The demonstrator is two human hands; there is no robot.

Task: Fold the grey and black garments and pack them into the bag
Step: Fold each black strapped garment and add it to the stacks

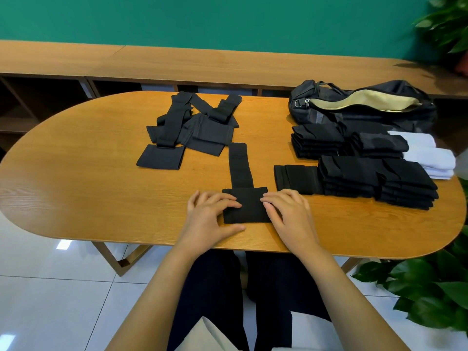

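At the table's (pixel 101 178) near edge, the left hand (pixel 210 215) and right hand (pixel 288 214) rest with loosely spread fingers on a black garment's (pixel 250 214) folded end.

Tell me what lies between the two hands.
Head view: the black garment, its end folded flat on the table; left hand and right hand rest on its sides.

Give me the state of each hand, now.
Left hand: open, fingers resting on the black garment.
Right hand: open, fingers resting on the same garment.
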